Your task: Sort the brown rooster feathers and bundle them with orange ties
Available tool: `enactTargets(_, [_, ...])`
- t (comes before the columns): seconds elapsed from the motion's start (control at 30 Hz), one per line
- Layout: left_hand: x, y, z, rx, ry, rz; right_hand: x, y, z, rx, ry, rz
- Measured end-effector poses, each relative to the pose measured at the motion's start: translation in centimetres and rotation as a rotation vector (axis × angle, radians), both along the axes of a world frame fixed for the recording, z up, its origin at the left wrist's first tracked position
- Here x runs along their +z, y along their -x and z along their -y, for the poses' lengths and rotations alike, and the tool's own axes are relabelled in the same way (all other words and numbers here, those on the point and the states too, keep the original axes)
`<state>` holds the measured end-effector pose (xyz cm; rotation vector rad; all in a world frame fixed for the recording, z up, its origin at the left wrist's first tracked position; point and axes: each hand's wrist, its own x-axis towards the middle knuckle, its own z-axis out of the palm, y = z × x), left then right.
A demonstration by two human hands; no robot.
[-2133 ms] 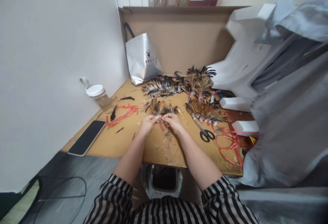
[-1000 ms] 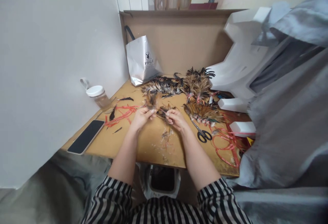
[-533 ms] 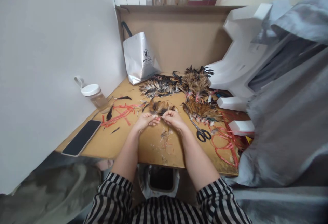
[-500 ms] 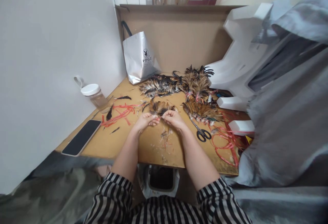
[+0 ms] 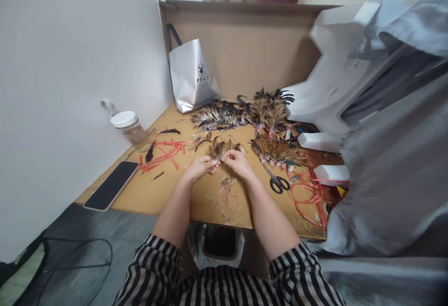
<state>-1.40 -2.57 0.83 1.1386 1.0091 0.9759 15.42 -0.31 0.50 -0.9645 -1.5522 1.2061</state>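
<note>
Fingers curled in a pinch, my left hand [image 5: 202,167] grips the near end of a small bunch of brown and black feathers [image 5: 219,147]. My right hand [image 5: 235,160] is closed on the same bunch from the other side, its fingertips almost meeting those of the left. The quill ends are mostly hidden by the fingers. Beyond the hands lies a heap of dark feathers [image 5: 222,115]. To the right are tied brown feather bundles [image 5: 268,112] and another feather bundle [image 5: 278,151] with pale and red ends. Black-handled scissors [image 5: 279,184] lie near my right hand.
Left on the table are a phone [image 5: 111,185], a lidded jar [image 5: 131,128] and red plastic strips [image 5: 164,154]. More red strips [image 5: 310,198] lie at right. A silver bag [image 5: 192,75] stands at the back. White foam [image 5: 325,73] and grey cloth [image 5: 392,156] border the right side.
Both hands stay close together at the bunch, with small finger movements. The view has shifted slightly, and the dark cloth at lower left has gone, showing floor and a black cable-like loop.
</note>
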Motion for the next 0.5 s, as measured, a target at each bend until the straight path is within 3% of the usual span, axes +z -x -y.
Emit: enactTargets(0.5, [0.27, 0.41, 0.22, -0.111, 0.096, 0.058, 0.13, 0.23, 0.23, -0.087, -0.112, 0.098])
